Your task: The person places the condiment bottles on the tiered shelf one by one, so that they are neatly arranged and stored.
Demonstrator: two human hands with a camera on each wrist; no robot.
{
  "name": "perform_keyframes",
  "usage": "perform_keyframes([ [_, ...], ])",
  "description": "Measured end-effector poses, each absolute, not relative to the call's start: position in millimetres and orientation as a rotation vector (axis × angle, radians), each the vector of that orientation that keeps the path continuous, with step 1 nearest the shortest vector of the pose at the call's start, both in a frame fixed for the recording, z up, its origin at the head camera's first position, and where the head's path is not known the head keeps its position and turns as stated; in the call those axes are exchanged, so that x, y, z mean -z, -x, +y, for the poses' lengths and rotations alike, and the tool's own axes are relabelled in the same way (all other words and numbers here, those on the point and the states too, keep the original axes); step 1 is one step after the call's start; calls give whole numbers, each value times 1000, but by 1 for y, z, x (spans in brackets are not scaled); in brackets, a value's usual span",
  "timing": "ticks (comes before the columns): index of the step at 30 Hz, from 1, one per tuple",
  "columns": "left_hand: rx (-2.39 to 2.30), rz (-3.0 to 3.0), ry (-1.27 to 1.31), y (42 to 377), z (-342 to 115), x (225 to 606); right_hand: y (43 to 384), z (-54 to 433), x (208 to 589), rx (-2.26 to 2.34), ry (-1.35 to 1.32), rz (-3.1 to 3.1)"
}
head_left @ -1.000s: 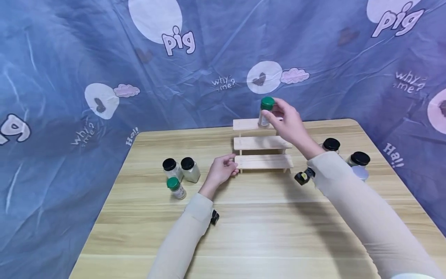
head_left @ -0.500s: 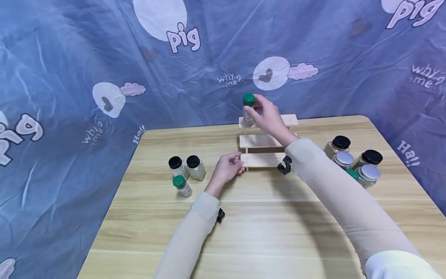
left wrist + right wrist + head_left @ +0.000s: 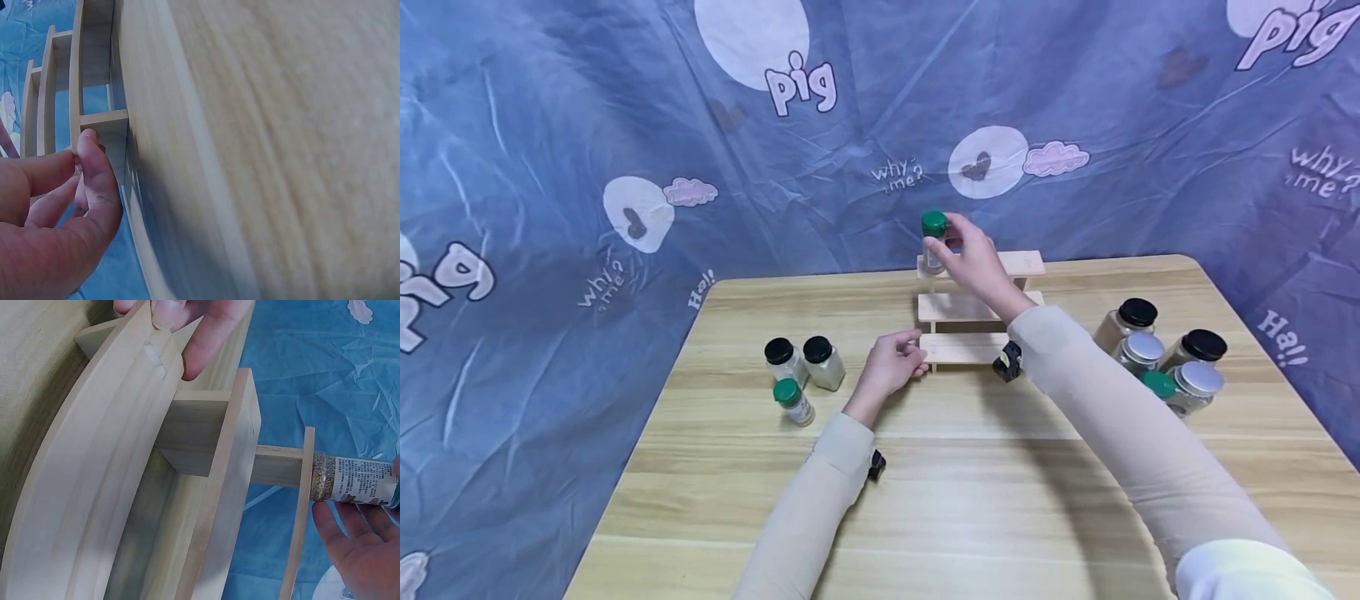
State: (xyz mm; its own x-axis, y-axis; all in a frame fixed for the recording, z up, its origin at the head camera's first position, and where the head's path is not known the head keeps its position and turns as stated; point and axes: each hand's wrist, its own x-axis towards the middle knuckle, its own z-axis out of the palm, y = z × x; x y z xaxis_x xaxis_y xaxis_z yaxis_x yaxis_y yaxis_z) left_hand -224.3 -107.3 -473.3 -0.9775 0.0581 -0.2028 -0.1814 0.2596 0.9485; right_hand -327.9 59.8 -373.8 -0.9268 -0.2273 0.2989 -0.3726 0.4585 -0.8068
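Observation:
A small spice jar with a green lid [image 3: 934, 223] stands upright at the left end of the top tier of a three-tier wooden rack [image 3: 964, 347]. My right hand [image 3: 976, 260] holds it between thumb and fingers. In the right wrist view the labelled spice jar [image 3: 362, 479], with brown grains inside, has its base right at the top board. My left hand [image 3: 891, 364] pinches the left end of the lowest board. In the left wrist view the thumb and index finger of the left hand [image 3: 62, 231] close over that board's end.
Two black-lidded jars [image 3: 824, 363] and a green-lidded jar [image 3: 794, 403] stand left on the wooden table [image 3: 700, 500]. On the right are several jars with black, silver and green lids, including a silver-lidded jar [image 3: 1197, 385]. A blue printed cloth [image 3: 820, 208] hangs behind.
My right hand has carried the green-lidded spice jar leftward along the top tier to its left end, then slightly lower. The left hand keeps its grip on the rack. The head view has shifted slightly.

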Motion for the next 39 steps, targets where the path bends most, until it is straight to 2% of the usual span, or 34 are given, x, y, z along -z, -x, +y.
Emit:
perform_keyframes([
  [6,-1807,2308,118,225,-106,475,322,66,374,-1498,-538,-2537],
  [13,-1806,2302,114,226,-108,476,300,90,369,-1560,-539,-2526],
  [24,-1810,2285,111,224,-108,474,248,160,366,-1556,-465,-2499],
  [39,-1789,2307,96,224,-108,474,173,264,381,-1500,-329,-2332],
])
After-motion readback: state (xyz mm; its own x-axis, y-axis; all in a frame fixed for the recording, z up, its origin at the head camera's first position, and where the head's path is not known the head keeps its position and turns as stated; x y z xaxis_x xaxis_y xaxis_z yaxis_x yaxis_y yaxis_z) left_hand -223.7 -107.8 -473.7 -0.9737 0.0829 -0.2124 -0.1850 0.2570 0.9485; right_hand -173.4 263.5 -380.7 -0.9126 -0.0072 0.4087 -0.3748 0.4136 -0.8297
